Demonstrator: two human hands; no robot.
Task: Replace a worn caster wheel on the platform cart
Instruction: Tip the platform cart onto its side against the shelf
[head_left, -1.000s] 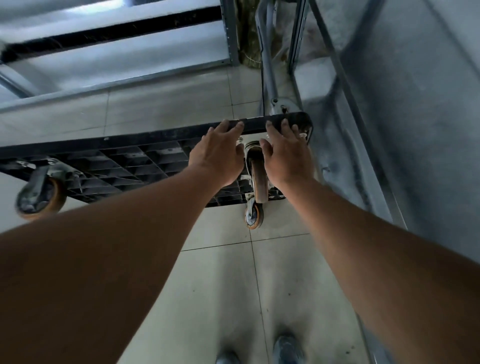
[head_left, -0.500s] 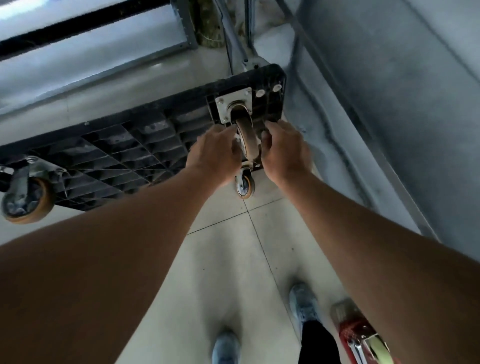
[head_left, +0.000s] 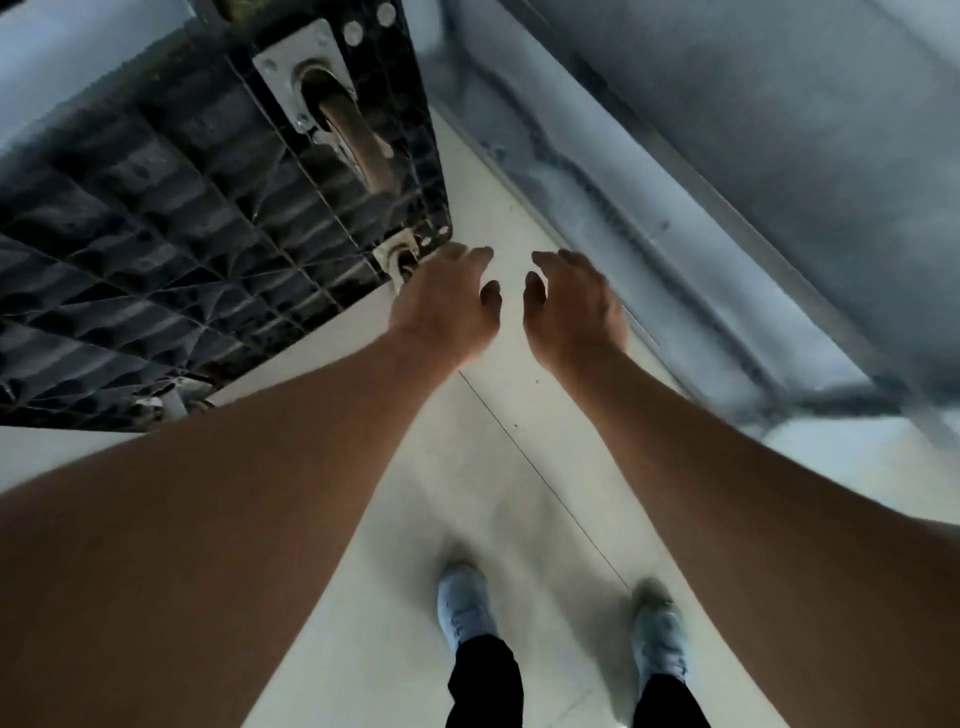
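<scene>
The black ribbed plastic platform cart (head_left: 156, 234) stands tipped up, its underside filling the view from 9 to 12 o'clock. The brown-treaded caster wheel (head_left: 363, 145) sits in its fork under a silver steel mounting plate (head_left: 291, 67) near 11 o'clock. The left hand (head_left: 447, 306) and right hand (head_left: 571, 306) hover at centre, slightly apart, fingers loosely curled, holding nothing. The left fingertips lie beside the cart's lower corner; I cannot tell if they touch it. The caster looks rigid and fairly heavy, its tread probably grimy. The fork's sides likely offer the surest hold. The cart looks bulky and could topple, so its rim wants steadying.
</scene>
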